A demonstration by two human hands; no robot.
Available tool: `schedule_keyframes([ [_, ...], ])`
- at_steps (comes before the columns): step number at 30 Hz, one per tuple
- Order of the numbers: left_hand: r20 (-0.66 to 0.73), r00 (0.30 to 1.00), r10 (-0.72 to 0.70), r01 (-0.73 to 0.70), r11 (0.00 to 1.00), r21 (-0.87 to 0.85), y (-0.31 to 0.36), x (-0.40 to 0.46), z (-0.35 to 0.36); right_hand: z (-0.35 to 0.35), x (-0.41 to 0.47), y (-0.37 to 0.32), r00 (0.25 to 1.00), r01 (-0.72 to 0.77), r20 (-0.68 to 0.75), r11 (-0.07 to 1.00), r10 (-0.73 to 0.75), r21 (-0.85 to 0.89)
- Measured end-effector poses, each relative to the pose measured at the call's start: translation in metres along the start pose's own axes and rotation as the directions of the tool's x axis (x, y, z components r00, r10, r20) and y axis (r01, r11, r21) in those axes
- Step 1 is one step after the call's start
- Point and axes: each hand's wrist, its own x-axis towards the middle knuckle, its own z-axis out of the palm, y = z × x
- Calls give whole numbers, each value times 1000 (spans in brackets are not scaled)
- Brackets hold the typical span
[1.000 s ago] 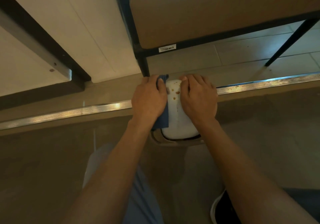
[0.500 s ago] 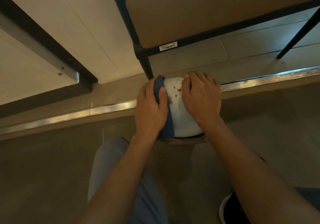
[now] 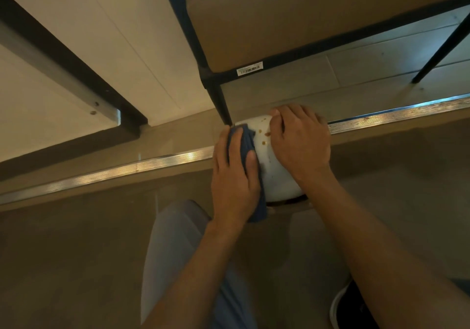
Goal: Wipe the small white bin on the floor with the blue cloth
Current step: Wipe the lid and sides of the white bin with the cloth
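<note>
Small white bin (image 3: 273, 168) sits on the floor (image 3: 76, 252) between your two hands, hard against the metal threshold strip (image 3: 127, 169) and just in front of the black table leg (image 3: 220, 102), brown spots showing on its upper face. Your left hand (image 3: 235, 181) lies along the bin's left side, fingers and thumb curled round the bunched blue cloth (image 3: 245, 145) and pressing it to the plastic. Your right hand (image 3: 300, 145) cups the bin's right side, fingers bent over its far edge, gripping it; both forearms reach in from below.
</note>
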Motion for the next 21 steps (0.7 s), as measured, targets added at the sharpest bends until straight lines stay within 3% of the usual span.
schedule_keyframes([
  [5, 93, 977, -192, 184, 979, 91, 13, 80, -8, -2, -2, -2, 1000, -13, 13, 1000, 14, -10],
  [8, 29, 998, -56, 50, 981, 187, 16, 54, -2, -3, -3, -3, 1000, -25, 12, 1000, 25, -14],
  [11, -22, 999, 46, -43, 990, 132, 10, -2, 3, -3, -3, -2, 1000, -9, 14, 1000, 8, 11],
  [17, -24, 992, -128, 122, 980, -155, 3, 21, -4, -3, -3, -3, 999, -12, 41, 1000, 12, 14],
  [21, 110, 963, -246, 248, 969, -6, 13, 82, -11, -3, -4, -5, 1000, -16, 17, 1000, 16, -12],
])
